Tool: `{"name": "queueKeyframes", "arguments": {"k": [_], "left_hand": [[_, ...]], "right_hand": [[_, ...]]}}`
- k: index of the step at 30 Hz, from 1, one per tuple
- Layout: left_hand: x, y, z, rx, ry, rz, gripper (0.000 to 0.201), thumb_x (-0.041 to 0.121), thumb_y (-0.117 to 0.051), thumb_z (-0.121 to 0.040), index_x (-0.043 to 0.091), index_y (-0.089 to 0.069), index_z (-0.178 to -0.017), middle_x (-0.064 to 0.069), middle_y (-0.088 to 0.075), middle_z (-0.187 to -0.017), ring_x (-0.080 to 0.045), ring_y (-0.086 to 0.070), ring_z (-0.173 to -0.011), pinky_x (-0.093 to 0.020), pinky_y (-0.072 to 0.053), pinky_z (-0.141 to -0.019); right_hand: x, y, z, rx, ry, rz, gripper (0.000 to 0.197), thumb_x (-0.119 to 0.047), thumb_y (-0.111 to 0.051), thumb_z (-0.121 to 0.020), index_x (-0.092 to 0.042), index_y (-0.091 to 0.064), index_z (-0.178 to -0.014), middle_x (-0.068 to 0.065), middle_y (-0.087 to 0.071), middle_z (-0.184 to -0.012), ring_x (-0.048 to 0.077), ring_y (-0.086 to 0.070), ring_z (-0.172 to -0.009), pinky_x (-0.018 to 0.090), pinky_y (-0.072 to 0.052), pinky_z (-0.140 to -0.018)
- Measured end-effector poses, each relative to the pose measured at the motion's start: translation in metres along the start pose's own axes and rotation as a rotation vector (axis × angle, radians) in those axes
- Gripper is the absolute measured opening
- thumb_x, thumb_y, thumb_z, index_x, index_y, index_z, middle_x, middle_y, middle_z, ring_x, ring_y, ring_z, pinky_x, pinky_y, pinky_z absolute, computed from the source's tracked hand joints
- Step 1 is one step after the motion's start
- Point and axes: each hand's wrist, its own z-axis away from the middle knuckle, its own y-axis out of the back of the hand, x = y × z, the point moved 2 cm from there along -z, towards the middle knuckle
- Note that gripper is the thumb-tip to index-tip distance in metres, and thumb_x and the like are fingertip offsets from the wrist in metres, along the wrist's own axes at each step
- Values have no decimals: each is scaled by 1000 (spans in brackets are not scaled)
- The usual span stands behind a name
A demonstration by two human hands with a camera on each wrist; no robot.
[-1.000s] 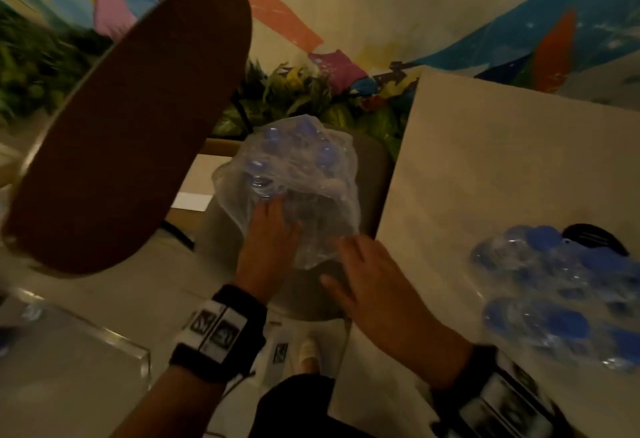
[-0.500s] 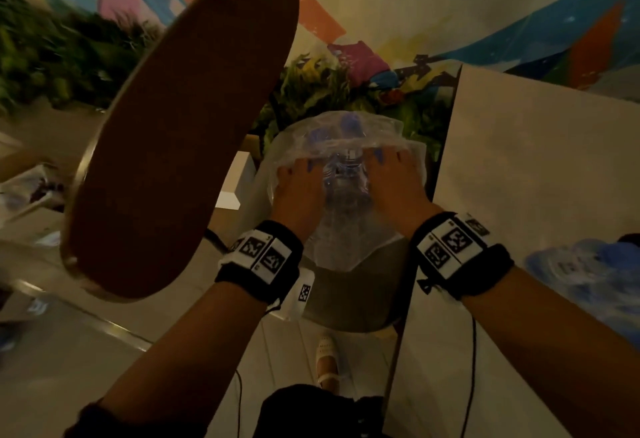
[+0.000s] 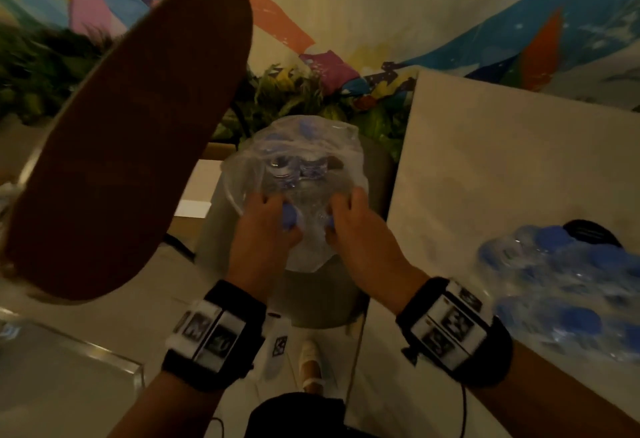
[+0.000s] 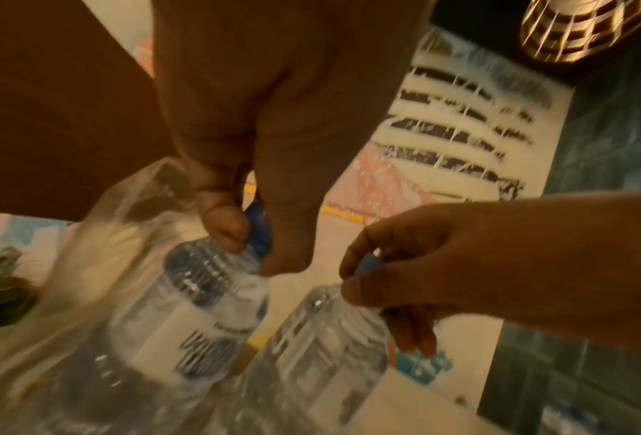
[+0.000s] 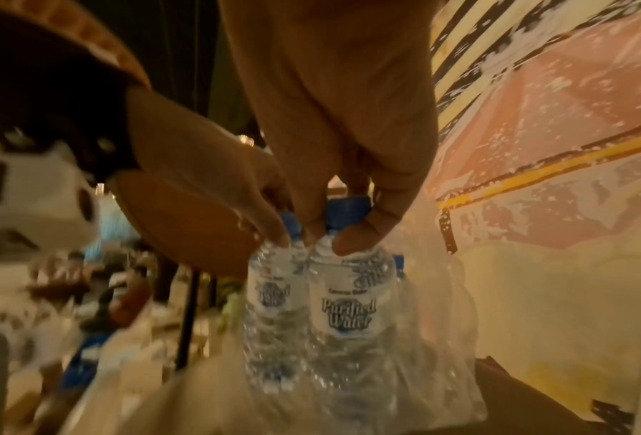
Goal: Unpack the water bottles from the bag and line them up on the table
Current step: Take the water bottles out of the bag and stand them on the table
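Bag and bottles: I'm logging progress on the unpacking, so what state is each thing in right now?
Left hand: pinches the blue cap of the left bottle.
Right hand: pinches the blue cap of the right bottle.
Plastic bag: open, resting on the grey stool, more bottles inside.
Two held bottles: upright, capped, lower parts in the bag.
Bottles on table: grouped on the white table, blurred.

Pale table (image 3: 491,167) on the right carries a cluster of clear water bottles w/ blue caps (image 3: 568,285) near its right edge, plus a dark round object (image 3: 588,230) just behind them. Grey stool (image 3: 322,299) holds the clear plastic bag (image 3: 343,157).
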Motion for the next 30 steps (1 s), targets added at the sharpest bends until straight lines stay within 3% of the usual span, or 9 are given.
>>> {"name": "queueKeyframes", "arguments": {"k": [4, 11, 14, 17, 20, 22, 24, 27, 30], "left_hand": [[41, 0, 43, -25, -109, -49, 27, 15, -74, -69, 11, -61, -92, -2, -47, -91, -10, -43, -70, -8, -25, -58], [142, -67, 108, -496, -280, 26, 35, 29, -74, -55, 20, -65, -88, 1, -53, -86, -7, -51, -68, -15, -38, -60], [195, -118, 130, -644, -380, 74, 37, 37, -64, -56, 24, -63, -90, 2, -52, -89, -10, -55, -73, -18, -39, -66], [249, -164, 152, -714, -469, 143, 29, 22, -69, -68, 20, -60, -95, 4, -49, -96, 0, -49, -75, -16, -36, -65], [289, -212, 165, -876, -505, 211, 26, 18, -66, -75, 17, -55, -99, -6, -52, -109, -21, -53, -89, -21, -40, -65], [309, -239, 169, -1022, -596, 364, 25, 17, -64, -74, 9, -54, -95, -12, -54, -105, -20, -49, -83, -30, -34, -60], [322, -265, 167, -910, -606, 140, 26, 11, -66, -72, 1, -58, -95, -19, -56, -99, -22, -49, -82, -32, -41, -68], [332, -283, 165, -743, -619, 10, 32, 12, -66, -73, 6, -57, -102, -17, -51, -103, -34, -55, -86, -44, -49, -77], [342, -289, 162, -666, -676, 7, 29, 7, -62, -78, 2, -55, -106, -19, -50, -107, -35, -53, -87, -42, -47, -78]], "right_hand": [[20, 46, 74, -188, -129, -112, 33, -31, -56, -89, -15, -44, -116, 9, -45, -113, 18, -56, -81, 25, -43, -69], [123, 123, 221, -387, -334, -148, 21, -37, -56, -86, -28, -45, -102, -5, -38, -104, 12, -50, -74, 20, -36, -61], [187, 138, 273, -345, -478, -98, 20, -37, -59, -85, -30, -46, -99, -5, -39, -100, 6, -41, -62, 13, -37, -58], [243, 150, 307, -204, -603, -23, 20, -31, -62, -84, -24, -49, -96, -3, -38, -93, 15, -53, -68, 20, -31, -55], [287, 157, 324, -52, -684, 11, 20, -24, -64, -83, -17, -50, -95, 1, -39, -93, 26, -54, -68, 28, -32, -58], [310, 158, 328, 11, -708, -2, 20, -21, -63, -85, -13, -49, -97, 1, -37, -94, 27, -50, -66, 30, -32, -57], [327, 157, 328, 44, -748, -18, 21, -18, -62, -86, -10, -49, -101, 3, -36, -96, 34, -54, -71, 32, -33, -59], [342, 154, 328, 63, -797, -43, 23, -16, -61, -87, -8, -48, -104, 13, -40, -102, 40, -53, -72, 33, -36, -61], [351, 155, 326, 102, -797, -79, 23, -17, -61, -86, -9, -49, -104, 10, -37, -98, 33, -48, -68, 35, -38, -61]]}}
